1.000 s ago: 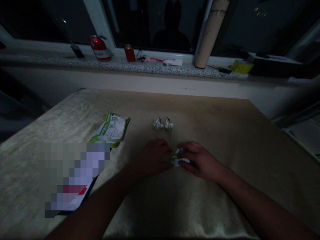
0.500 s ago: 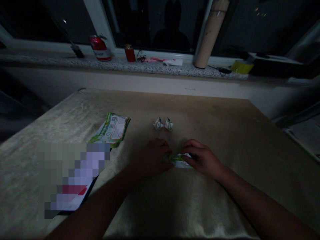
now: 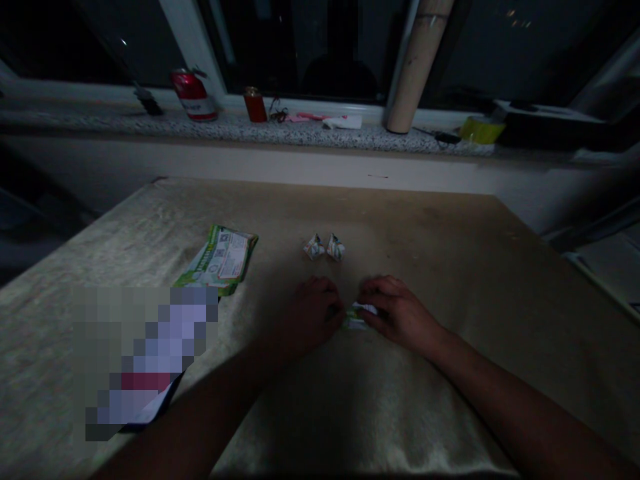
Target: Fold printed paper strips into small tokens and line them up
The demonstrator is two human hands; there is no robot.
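A small folded green-and-white wrapper [image 3: 356, 321] lies low over the table between my two hands, partly hidden by the fingers. My left hand [image 3: 316, 310] is closed at the wrapper's left end, its fingers curled and in shadow. At the right end my right hand [image 3: 397, 308] pinches it between thumb and fingers. Just beyond the hands stand two small folded wrapper pieces with pointed tops, a left one [image 3: 315, 248] and a right one [image 3: 336, 247], side by side.
Green-and-white printed packets [image 3: 223, 257] lie on the cloth-covered table [image 3: 440, 240] at left, by a phone-like device [image 3: 155, 407], mostly blurred out. The granite windowsill [image 3: 230, 132] behind holds a red can [image 3: 194, 97], a red lighter-like item [image 3: 255, 105] and a tall tan tube [image 3: 417, 67].
Less of the wrapper shows between my hands, and its lower edge has come up as if folded. My right hand has shifted slightly left. The view has moved a little.
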